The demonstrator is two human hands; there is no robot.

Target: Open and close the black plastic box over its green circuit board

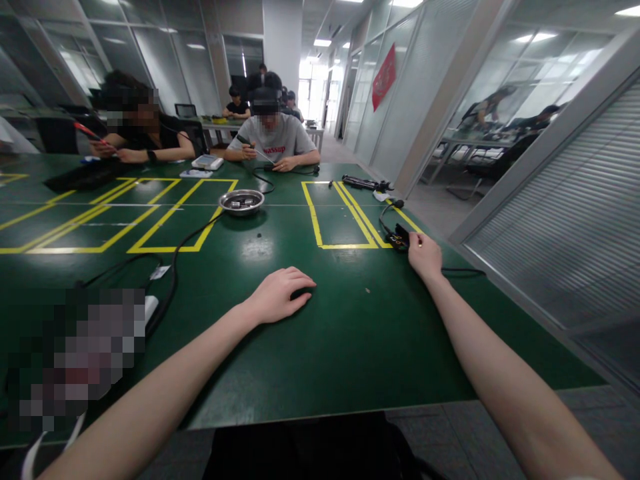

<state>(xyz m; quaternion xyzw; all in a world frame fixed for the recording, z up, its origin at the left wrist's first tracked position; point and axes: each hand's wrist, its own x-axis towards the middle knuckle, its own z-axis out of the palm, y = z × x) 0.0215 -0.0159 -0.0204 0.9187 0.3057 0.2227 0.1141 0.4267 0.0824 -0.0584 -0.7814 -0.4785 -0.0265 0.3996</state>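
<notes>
Left hand (286, 295) palm down on the green desk (350, 353) — thumb and fingers loosely parted. Right hand (425, 255) — fingers closed at the edge of a black device (397, 239), which lies just left of it. Metal bowl (242, 212) beyond the left hand, leftward.

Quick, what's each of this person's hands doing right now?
Left hand: open, loosely bent, resting on the glossy green tabletop; nothing visibly held.
Right hand: closed, apparently pinching a small black object.

Right grip (425, 255) on a black device (399, 240), left grip (285, 297) on the green table (340, 353)
</notes>
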